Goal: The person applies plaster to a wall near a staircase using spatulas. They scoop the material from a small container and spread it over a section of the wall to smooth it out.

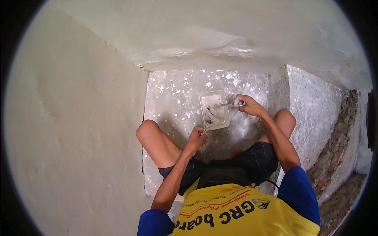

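Note:
A cream rectangular plastic tub (228,111) stands on the speckled ledge between my bent knees. Pale grey paste (210,100) lines its inside, with darker wet streaks. My right hand (248,106), on the tub's right, is closed round a thin metal-looking tool (232,105). The tool's far end dips into the paste; whether it is a spoon or a spatula cannot be made out. My left hand (197,138) is closed at the tub's near left corner, by a grey, paste-caked piece (207,126). Its fingers partly hide what they grip, and its kind is unclear.
A smooth grey plastered wall (78,118) rises close on my left, and another (208,47) lies beyond the ledge (169,86). White splashes dot the ledge. On the right is a raised grey block (311,102), with a rough edge of exposed brick (330,153) past it.

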The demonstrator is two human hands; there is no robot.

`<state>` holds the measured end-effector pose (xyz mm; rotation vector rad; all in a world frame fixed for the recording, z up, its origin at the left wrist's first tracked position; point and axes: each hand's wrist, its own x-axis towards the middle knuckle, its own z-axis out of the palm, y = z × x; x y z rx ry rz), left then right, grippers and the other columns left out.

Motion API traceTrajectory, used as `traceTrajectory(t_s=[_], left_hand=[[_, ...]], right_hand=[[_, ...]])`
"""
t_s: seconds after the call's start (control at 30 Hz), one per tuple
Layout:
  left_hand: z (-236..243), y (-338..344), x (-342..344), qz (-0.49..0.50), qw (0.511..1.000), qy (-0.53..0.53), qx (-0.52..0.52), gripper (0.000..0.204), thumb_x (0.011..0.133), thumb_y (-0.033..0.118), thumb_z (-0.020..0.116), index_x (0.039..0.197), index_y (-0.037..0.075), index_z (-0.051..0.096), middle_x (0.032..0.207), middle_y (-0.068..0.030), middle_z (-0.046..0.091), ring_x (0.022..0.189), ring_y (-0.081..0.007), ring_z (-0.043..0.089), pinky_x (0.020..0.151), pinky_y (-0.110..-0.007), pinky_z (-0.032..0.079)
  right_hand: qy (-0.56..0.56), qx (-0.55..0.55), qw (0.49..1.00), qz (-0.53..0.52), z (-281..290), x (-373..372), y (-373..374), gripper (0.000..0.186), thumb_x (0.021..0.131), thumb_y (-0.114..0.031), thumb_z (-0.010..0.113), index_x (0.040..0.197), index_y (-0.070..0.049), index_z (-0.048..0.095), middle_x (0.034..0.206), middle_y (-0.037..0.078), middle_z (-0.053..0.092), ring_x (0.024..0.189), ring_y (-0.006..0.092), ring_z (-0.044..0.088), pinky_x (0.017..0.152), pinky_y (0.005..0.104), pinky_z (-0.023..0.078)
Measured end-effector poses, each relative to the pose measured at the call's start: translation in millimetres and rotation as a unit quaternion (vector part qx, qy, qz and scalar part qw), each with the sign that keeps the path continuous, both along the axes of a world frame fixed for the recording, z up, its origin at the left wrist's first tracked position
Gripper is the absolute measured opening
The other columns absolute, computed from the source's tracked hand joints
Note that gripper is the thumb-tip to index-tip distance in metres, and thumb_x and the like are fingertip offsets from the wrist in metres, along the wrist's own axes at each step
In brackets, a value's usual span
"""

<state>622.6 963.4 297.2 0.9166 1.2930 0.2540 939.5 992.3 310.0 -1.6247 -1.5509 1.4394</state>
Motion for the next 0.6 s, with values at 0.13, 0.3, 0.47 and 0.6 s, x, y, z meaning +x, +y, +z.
traceTrajectory(t_s=[0.13, 0.3, 0.47, 0.6], left_hand=[[9, 2, -19, 0.031, 0.997, -0.073, -0.011, 0.034, 0.089, 0.01, 0.058, 0.119, -0.003, 0.052, 0.081, -0.0077, 0.058, 0.052, -0.0095, 0.052, 0.04, -0.022, 0.035], [52, 13, -23, 0.019, 0.981, -0.187, -0.05, 0.036, 0.088, 0.009, 0.054, 0.122, -0.003, 0.053, 0.079, -0.0078, 0.057, 0.049, -0.0081, 0.046, 0.041, -0.021, 0.033], [55, 16, -29, 0.054, 0.965, -0.251, -0.054, 0.04, 0.084, 0.004, 0.051, 0.123, -0.004, 0.053, 0.079, -0.0093, 0.057, 0.048, -0.0076, 0.044, 0.041, -0.021, 0.033], [54, 15, -33, 0.032, 0.963, -0.267, -0.014, 0.044, 0.08, 0.002, 0.049, 0.123, -0.005, 0.053, 0.08, -0.0106, 0.057, 0.048, -0.0077, 0.041, 0.042, -0.021, 0.033]], right_hand=[[0.03, 0.013, 0.999, -0.021, 20, 0, 1, 0.024, 0.073, 0.008, 0.062, 0.094, -0.003, 0.059, 0.085, 0.001, 0.056, 0.081, 0.0124, 0.051, 0.077, 0.0292, 0.045], [0.053, 0.158, 0.986, -0.027, 33, -3, -2, 0.028, 0.071, 0.012, 0.06, 0.094, -0.004, 0.06, 0.092, 0.004, 0.059, 0.09, 0.0175, 0.055, 0.082, 0.0297, 0.044], [-0.031, 0.254, 0.966, 0.026, 48, -11, -2, 0.03, 0.067, 0.011, 0.061, 0.092, -0.004, 0.061, 0.097, 0.008, 0.061, 0.097, 0.0283, 0.055, 0.089, 0.0367, 0.043], [-0.056, 0.263, 0.963, 0.004, 48, -10, -3, 0.029, 0.067, 0.01, 0.06, 0.092, -0.005, 0.061, 0.099, 0.008, 0.062, 0.099, 0.0295, 0.056, 0.09, 0.0383, 0.042]])
